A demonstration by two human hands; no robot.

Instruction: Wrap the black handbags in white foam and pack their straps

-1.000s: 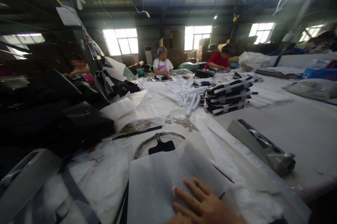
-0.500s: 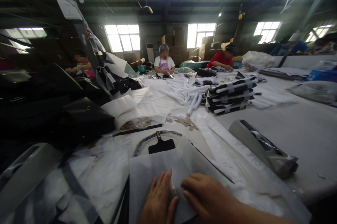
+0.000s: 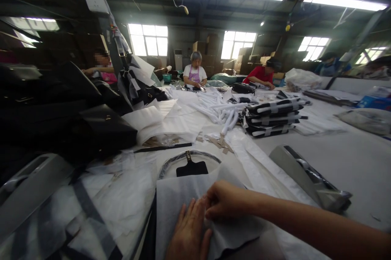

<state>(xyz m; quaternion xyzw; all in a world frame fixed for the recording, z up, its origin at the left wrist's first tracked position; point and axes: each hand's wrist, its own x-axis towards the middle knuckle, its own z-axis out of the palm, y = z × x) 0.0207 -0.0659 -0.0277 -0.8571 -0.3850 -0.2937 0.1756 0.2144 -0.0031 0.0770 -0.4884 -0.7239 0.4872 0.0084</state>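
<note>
A white foam sheet (image 3: 180, 197) lies on the table in front of me, over a black strap piece (image 3: 192, 168) ringed by a dark cord. My left hand (image 3: 189, 231) rests flat on the sheet with its fingers stretched out. My right hand (image 3: 224, 201) reaches in from the right, fingers curled and pinching the sheet's edge just above the left hand's fingertips.
A grey tape dispenser (image 3: 308, 178) sits to the right, another grey one (image 3: 27, 188) at the left. Black bags (image 3: 104, 129) pile up on the left. Stacked black-and-white bundles (image 3: 271, 119) and white rolls (image 3: 220, 111) lie farther back. Three people work at the far end.
My left hand came in and lay flat on the sheet. My right hand went from flat to a pinch on the sheet's edge, moving up and left. The view shifted slightly.
</note>
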